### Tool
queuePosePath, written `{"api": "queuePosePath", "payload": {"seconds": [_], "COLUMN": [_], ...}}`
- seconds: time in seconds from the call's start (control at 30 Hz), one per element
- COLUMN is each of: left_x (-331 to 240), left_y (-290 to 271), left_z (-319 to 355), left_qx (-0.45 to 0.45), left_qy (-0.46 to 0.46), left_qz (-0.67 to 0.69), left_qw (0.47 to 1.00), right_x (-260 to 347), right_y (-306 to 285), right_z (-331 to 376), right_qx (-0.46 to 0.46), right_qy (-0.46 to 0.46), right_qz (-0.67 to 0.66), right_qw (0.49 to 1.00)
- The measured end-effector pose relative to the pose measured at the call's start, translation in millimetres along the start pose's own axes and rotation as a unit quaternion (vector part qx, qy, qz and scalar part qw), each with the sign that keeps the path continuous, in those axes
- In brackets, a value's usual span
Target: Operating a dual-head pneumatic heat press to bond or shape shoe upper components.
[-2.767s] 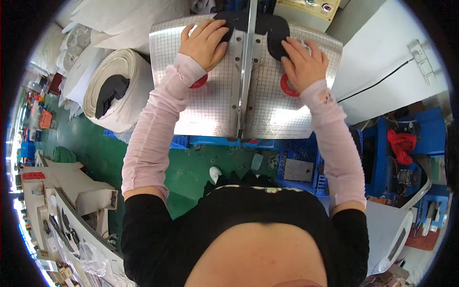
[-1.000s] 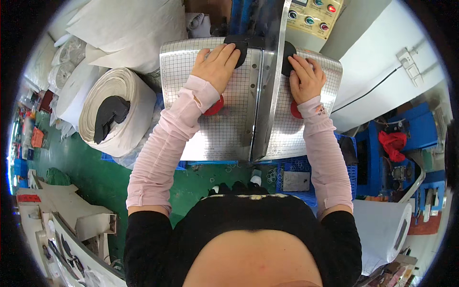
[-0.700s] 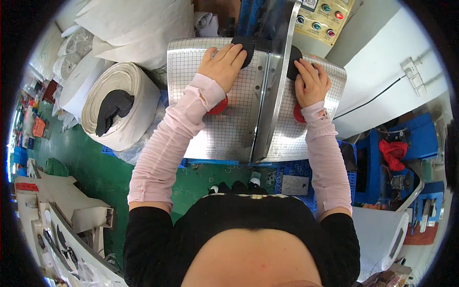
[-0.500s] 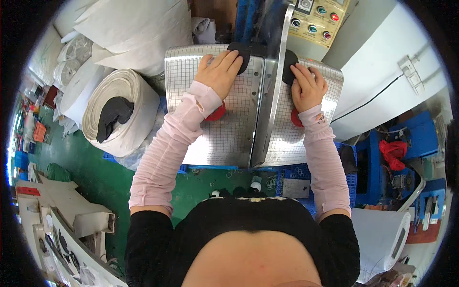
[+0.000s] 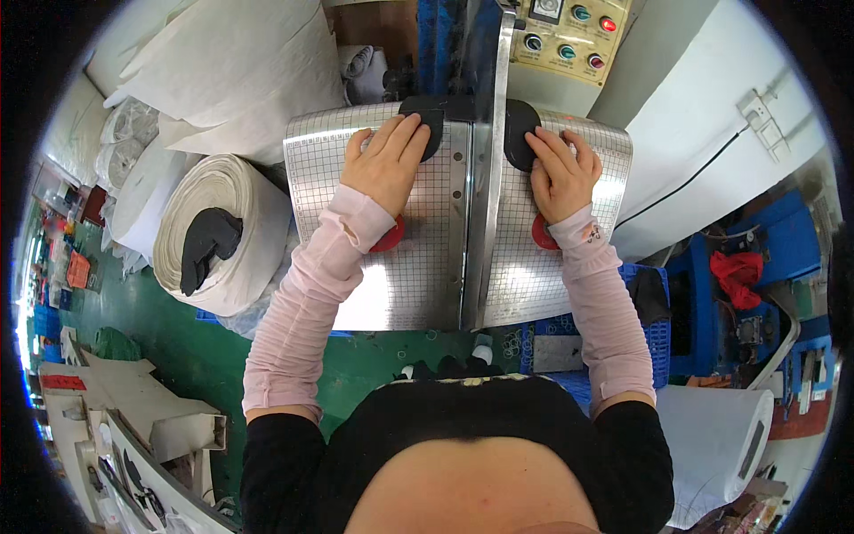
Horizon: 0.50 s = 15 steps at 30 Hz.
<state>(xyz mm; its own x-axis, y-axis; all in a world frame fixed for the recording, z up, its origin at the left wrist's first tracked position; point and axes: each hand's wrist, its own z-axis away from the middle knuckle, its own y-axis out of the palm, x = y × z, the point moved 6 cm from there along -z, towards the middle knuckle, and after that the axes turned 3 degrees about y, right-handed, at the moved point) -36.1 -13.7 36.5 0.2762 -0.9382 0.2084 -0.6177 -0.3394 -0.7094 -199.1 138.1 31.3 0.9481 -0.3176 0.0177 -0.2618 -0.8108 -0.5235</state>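
Note:
My left hand (image 5: 383,171) lies with fingertips on a rounded black padded piece (image 5: 431,135), left of an upright metal bar (image 5: 486,196). To the right of the bar, my right hand (image 5: 567,174) rests its fingertips on another rounded black part (image 5: 519,141). The fingers of both hands are stretched out and the thumbs stand away from them. Whether the two black parts join behind the bar, I cannot tell. Beneath them is a shiny gridded metal plate (image 5: 418,276). A red round button (image 5: 389,237) shows by my left wrist, and a second red button (image 5: 543,233) by my right.
A yellowish control panel (image 5: 569,40) with several knobs is at the far right of the bar. At left stands a cream fabric roll (image 5: 253,231) with a black piece (image 5: 212,245) on it. Blue crates (image 5: 656,334) and blue machinery (image 5: 774,240) are at the right.
The whole view has shifted a little, so plate, bar and hands appear lower and further left. Both hands stay on the black pieces.

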Motion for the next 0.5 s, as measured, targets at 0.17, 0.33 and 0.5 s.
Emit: {"api": "queuePosePath", "payload": {"seconds": [0.17, 0.33, 0.5], "left_x": [-0.4, -1.5, -4.6], "left_y": [-2.0, -7.0, -11.6], "left_z": [-1.0, 1.4, -0.2], "left_qx": [0.003, 0.02, 0.02], "left_qy": [-0.003, -0.003, -0.003], "left_qz": [0.003, -0.008, 0.016], "left_qw": [1.0, 1.0, 1.0], "right_x": [0.7, 2.1, -0.1], "right_y": [-3.8, -6.4, -12.0], "right_z": [-1.6, -3.8, -8.8], "right_qx": [0.009, 0.025, 0.041], "right_qy": [-0.007, -0.019, -0.016], "right_qz": [-0.003, 0.005, -0.016], "right_qw": [1.0, 0.999, 0.999]}}
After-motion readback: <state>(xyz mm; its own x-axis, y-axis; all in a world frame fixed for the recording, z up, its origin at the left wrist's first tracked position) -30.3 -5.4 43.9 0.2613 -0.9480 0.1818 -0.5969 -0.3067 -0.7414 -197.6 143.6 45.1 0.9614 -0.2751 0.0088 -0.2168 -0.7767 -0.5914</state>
